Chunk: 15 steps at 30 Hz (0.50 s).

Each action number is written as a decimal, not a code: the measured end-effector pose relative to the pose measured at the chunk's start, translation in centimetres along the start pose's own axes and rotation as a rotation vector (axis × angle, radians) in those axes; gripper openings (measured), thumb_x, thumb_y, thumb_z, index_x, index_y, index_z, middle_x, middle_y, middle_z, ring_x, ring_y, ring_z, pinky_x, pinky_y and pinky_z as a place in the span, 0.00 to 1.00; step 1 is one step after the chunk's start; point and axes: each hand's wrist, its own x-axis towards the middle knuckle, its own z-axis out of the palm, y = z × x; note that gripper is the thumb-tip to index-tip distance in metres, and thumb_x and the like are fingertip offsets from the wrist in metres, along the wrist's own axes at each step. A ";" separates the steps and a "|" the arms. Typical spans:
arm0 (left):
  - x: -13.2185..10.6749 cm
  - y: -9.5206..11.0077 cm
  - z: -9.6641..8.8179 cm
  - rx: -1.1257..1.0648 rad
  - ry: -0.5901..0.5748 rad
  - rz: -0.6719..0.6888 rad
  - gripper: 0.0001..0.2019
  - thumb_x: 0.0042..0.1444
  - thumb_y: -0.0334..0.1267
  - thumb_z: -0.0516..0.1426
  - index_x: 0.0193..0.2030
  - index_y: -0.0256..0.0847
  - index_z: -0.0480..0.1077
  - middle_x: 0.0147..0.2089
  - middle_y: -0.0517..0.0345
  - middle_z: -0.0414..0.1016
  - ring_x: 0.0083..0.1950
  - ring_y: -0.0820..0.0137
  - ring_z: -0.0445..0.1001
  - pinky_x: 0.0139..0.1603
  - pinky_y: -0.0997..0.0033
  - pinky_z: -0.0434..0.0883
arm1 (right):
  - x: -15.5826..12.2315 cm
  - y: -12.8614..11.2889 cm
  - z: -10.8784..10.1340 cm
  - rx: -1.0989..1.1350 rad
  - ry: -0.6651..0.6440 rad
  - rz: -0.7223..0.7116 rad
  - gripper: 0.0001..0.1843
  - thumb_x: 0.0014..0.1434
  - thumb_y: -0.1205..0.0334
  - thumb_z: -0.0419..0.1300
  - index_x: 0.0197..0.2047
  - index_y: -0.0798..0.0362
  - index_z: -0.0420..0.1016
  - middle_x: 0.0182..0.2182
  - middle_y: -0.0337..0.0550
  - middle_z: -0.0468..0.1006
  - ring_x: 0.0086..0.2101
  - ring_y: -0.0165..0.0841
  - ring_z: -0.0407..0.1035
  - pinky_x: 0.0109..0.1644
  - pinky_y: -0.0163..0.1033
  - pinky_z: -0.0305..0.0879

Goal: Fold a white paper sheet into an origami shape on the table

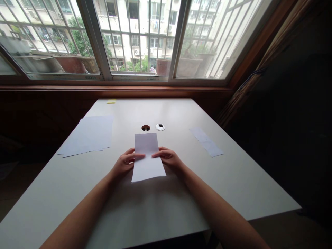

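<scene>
A white rectangular sheet of paper is held up over the middle of the table, its far part shaded and its near edge slightly curved. On its left edge, my left hand pinches it, thumb on top and fingers behind. My right hand grips the opposite edge the same way, thumb pointing inward. The fingers behind the paper are partly hidden. Both hands are closed on this one sheet, above the tabletop.
On the white table, larger paper sheets lie at left and a narrow paper strip at right. Beyond my hands are a round cable hole and its loose cover. Yellow sticky notes lie near the far edge, below the window.
</scene>
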 end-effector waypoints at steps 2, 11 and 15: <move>-0.1 0.1 0.2 0.006 -0.012 0.010 0.12 0.60 0.42 0.61 0.49 0.44 0.79 0.57 0.45 0.69 0.56 0.55 0.74 0.51 0.60 0.78 | 0.0 -0.2 0.1 0.040 -0.002 0.020 0.11 0.56 0.54 0.68 0.40 0.48 0.84 0.48 0.48 0.74 0.47 0.41 0.73 0.50 0.44 0.72; 0.2 0.8 -0.1 0.143 -0.097 0.058 0.14 0.58 0.41 0.63 0.50 0.44 0.78 0.53 0.46 0.69 0.55 0.56 0.73 0.51 0.62 0.76 | 0.1 -1.1 0.0 0.007 0.008 0.067 0.12 0.55 0.51 0.68 0.36 0.50 0.84 0.49 0.47 0.72 0.47 0.40 0.71 0.51 0.44 0.68; 0.1 1.2 0.0 0.048 -0.085 0.048 0.19 0.53 0.43 0.66 0.51 0.42 0.75 0.55 0.47 0.65 0.57 0.56 0.69 0.53 0.63 0.74 | 0.1 -1.0 -0.3 -0.009 0.032 0.099 0.14 0.56 0.50 0.67 0.34 0.52 0.83 0.46 0.48 0.74 0.46 0.41 0.70 0.50 0.45 0.67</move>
